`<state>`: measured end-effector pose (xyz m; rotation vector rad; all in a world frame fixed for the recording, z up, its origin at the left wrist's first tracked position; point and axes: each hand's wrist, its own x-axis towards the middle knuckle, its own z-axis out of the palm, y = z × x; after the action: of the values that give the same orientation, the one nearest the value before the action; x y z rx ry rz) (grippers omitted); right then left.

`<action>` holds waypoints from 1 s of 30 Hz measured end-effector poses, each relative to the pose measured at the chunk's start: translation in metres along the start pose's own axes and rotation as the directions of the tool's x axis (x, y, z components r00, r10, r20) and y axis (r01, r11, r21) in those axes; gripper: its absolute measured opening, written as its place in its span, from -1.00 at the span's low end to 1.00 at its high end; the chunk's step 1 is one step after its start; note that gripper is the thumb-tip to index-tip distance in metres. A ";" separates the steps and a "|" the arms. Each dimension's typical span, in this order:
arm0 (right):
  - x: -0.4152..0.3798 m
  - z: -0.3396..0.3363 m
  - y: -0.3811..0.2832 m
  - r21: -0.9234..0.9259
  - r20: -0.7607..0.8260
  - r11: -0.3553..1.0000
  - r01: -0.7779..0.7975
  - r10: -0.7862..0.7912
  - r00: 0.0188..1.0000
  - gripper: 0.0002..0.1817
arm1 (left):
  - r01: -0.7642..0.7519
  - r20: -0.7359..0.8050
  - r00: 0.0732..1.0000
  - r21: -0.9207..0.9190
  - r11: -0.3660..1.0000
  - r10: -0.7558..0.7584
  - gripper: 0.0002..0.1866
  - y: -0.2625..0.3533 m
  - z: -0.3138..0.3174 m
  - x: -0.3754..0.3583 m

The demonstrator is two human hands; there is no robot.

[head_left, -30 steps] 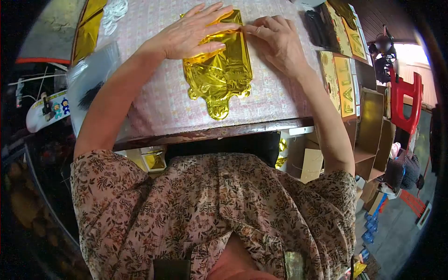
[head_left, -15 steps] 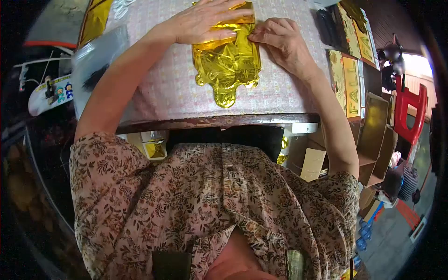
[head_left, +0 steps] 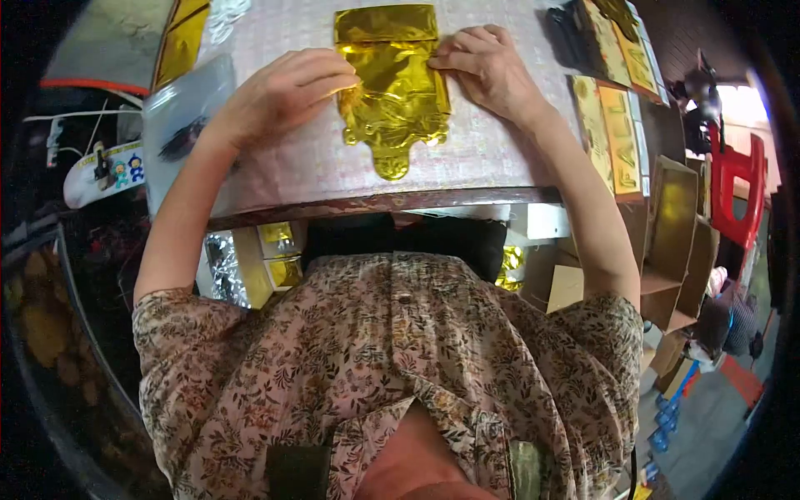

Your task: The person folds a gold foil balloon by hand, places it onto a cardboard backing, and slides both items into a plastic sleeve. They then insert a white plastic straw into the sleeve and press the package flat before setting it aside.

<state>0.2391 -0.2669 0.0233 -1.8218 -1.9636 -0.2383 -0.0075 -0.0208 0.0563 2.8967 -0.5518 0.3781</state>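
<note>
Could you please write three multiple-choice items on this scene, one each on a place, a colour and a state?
1. Where does the crinkled foil balloon lie?
A. on the pink patterned tablecloth
B. on the floor
C. in a box

2. What colour is the foil?
A. silver
B. gold
C. red

3. How does the foil lie?
A. inflated
B. rolled into a tube
C. flat, deflated

A: it rests on the cloth between the left hand and the right hand.
B: shiny gold surface.
C: it lies flat and creased.

foil balloon (head_left: 392, 83) on table (head_left: 300, 167), cards (head_left: 621, 137) right
</note>
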 end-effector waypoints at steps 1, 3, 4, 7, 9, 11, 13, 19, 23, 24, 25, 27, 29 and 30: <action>0.001 0.000 -0.001 0.000 0.014 1.000 -0.015 0.015 1.000 -0.76 | -0.026 -0.023 0.999 -0.017 1.000 0.025 -0.53 0.004 0.005 0.006; 0.002 0.002 0.001 -0.007 0.024 1.000 -0.030 0.030 0.999 -0.75 | -0.046 -0.027 0.999 -0.002 0.999 0.046 -0.48 0.016 0.005 0.019; 0.002 0.003 0.001 -0.013 0.017 0.999 -0.034 0.034 0.999 -0.75 | -0.056 -0.027 0.998 0.002 0.998 0.056 -0.48 0.017 0.008 0.023; 0.000 0.003 -0.003 0.032 0.038 0.995 -0.098 0.097 0.995 -0.74 | 0.012 -0.095 0.995 -0.205 0.979 -0.032 -0.43 0.021 0.028 0.027; -0.002 0.002 -0.004 0.039 0.025 0.993 -0.109 0.109 0.994 -0.72 | 0.096 -0.118 0.983 -0.308 0.946 -0.138 -0.46 0.027 0.033 0.024; -0.004 0.002 -0.003 0.052 0.043 0.990 -0.134 0.132 0.990 -0.66 | 0.172 -0.226 0.929 -0.436 0.884 -0.292 -0.68 0.028 0.040 0.025; -0.005 0.005 -0.005 0.072 0.009 0.983 -0.169 0.169 0.986 -0.67 | 0.376 -0.082 0.871 -0.523 0.765 -0.484 -0.73 0.022 0.048 0.014; -0.008 0.008 -0.010 0.178 -0.072 0.940 -0.290 0.307 0.949 -0.69 | 0.474 -0.049 0.754 -0.649 0.595 -0.655 -0.73 0.032 0.044 0.015; -0.007 0.012 -0.010 0.185 -0.094 0.937 -0.297 0.318 0.943 -0.68 | 0.620 0.109 0.587 -0.697 0.359 -0.802 -0.72 0.037 0.040 0.021; -0.008 0.013 -0.010 0.186 -0.095 0.936 -0.298 0.319 0.943 -0.68 | 0.586 0.066 0.594 -0.718 0.375 -0.802 -0.71 0.037 0.042 0.020; -0.008 0.015 -0.009 0.181 -0.114 0.939 -0.293 0.316 0.942 -0.72 | 0.588 0.066 0.591 -0.718 0.374 -0.804 -0.71 0.034 0.044 0.019; -0.008 0.017 -0.012 0.183 -0.126 0.942 -0.281 0.306 0.944 -0.76 | 0.594 0.066 0.635 -0.679 0.432 -0.770 -0.72 0.028 0.048 0.012; -0.008 0.017 -0.013 0.135 -0.140 0.951 -0.279 0.297 0.945 -0.82 | 0.563 0.007 0.679 -0.648 0.514 -0.734 -0.73 0.022 0.054 0.011; -0.009 0.017 -0.014 0.141 -0.133 0.954 -0.264 0.282 0.950 -0.82 | 0.524 -0.050 0.725 -0.609 0.596 -0.687 -0.74 0.022 0.056 0.008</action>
<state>0.2221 -0.2689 0.0067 -1.9091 -1.5663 -0.1600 0.0035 -0.0558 0.0078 2.1939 0.3631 0.4154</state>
